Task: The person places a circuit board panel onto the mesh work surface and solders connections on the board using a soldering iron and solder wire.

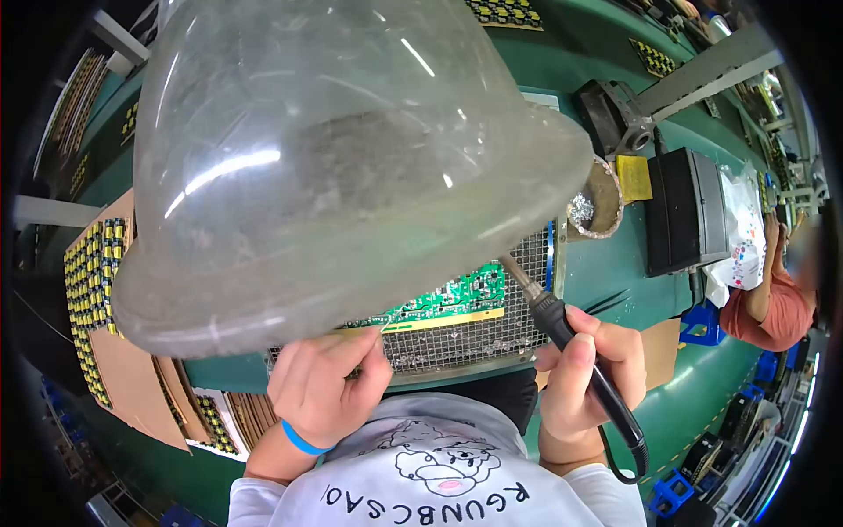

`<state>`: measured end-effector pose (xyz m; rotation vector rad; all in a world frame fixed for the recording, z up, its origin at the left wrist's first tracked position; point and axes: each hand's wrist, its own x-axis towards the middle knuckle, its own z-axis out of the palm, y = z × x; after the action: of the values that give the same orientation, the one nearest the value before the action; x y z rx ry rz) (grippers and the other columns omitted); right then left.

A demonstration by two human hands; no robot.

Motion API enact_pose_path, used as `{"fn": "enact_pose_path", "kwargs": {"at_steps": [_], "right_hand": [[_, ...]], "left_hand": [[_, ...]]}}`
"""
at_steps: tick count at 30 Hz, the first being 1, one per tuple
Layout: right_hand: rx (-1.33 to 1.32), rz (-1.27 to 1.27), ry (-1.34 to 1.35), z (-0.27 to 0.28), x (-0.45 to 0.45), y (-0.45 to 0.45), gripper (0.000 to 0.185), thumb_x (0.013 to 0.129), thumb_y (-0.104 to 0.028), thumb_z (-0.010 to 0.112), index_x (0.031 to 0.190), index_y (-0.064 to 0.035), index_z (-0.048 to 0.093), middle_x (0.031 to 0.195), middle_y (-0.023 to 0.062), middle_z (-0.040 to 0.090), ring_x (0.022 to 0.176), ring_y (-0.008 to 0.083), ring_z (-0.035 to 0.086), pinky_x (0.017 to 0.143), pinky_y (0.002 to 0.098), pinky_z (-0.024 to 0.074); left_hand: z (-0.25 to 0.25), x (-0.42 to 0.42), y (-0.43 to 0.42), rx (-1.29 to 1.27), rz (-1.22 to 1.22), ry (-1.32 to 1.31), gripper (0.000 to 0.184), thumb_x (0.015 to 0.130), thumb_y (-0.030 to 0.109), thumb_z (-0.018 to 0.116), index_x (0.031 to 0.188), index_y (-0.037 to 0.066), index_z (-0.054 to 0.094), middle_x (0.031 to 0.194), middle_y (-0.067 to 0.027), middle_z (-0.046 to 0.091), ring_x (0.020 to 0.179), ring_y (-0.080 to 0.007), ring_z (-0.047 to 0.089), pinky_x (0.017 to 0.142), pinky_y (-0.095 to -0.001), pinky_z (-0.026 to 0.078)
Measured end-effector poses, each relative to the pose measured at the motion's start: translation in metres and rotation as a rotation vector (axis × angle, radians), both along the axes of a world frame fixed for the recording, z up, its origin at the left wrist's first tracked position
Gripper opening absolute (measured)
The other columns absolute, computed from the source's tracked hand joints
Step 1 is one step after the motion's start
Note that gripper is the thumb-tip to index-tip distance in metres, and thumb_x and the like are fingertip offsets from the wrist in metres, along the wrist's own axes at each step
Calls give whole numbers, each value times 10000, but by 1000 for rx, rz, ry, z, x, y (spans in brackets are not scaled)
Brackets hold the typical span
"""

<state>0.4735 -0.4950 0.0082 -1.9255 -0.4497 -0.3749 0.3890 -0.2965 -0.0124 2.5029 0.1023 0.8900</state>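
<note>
My right hand [593,373] is wrapped round the dark handle of a soldering iron [553,321]. The iron's metal tip points up and left, close to the right end of a green circuit board [457,294]. That board has a yellow strip along its near edge and lies on a metal mesh [439,351]. My left hand [325,386], with a blue band at the wrist, is closed in a pinch at the board's near left edge. A thin pale strand, which looks like solder wire [386,323], sticks out from its fingers. A cloudy clear hood [351,202] hides the board's far part.
A round pot [606,202] with silvery scraps stands right of the mesh, beside a yellow sponge [634,178] and a black box [687,211]. Boards with yellow parts [92,281] lie on cardboard at left. Another person's arm [773,299] is at far right.
</note>
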Motion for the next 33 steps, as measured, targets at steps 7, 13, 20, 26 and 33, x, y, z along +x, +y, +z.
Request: {"fn": "enact_pose_path", "kwargs": {"at_steps": [7, 13, 20, 26, 33], "right_hand": [[-134, 3, -61, 7, -4, 7, 175, 799, -93, 684, 888, 47, 629, 735, 127, 687, 482, 113, 597, 463, 221, 477], [-375, 119, -166, 25, -4, 15, 255, 744, -69, 725, 960, 43, 648, 651, 108, 638, 460, 200, 589, 446, 295, 482], [-334, 188, -382, 20, 0, 23, 254, 706, -19, 734, 904, 102, 629, 736, 136, 673, 425, 140, 548, 407, 248, 446], [-317, 177, -328, 22, -4, 16, 261, 703, -19, 729, 908, 104, 625, 691, 134, 661, 396, 154, 526, 400, 256, 441], [-13, -92, -103, 1, -12, -18, 229, 870, -127, 591, 1017, 49, 593, 741, 123, 633, 529, 173, 586, 499, 265, 484]], "left_hand": [[-3, -1, 0, 51, -6, 15, 191, 667, -73, 672, 833, 19, 647, 644, -50, 581, 540, -180, 561, 692, -354, 569], [-1, -1, 0, 51, -18, 24, 188, 674, -74, 672, 839, 14, 647, 645, -49, 581, 536, -175, 554, 686, -352, 569], [0, -3, 0, 70, -1, 26, 174, 691, -79, 667, 839, 7, 637, 649, -53, 578, 528, -174, 545, 661, -331, 562], [2, -5, 0, 62, 1, 16, 183, 694, -83, 654, 851, 3, 618, 669, -66, 594, 532, -191, 552, 606, -312, 530], [-1, -7, 0, 84, -10, 24, 179, 704, -81, 638, 860, 3, 617, 702, -75, 612, 543, -209, 561, 579, -309, 509]]}}
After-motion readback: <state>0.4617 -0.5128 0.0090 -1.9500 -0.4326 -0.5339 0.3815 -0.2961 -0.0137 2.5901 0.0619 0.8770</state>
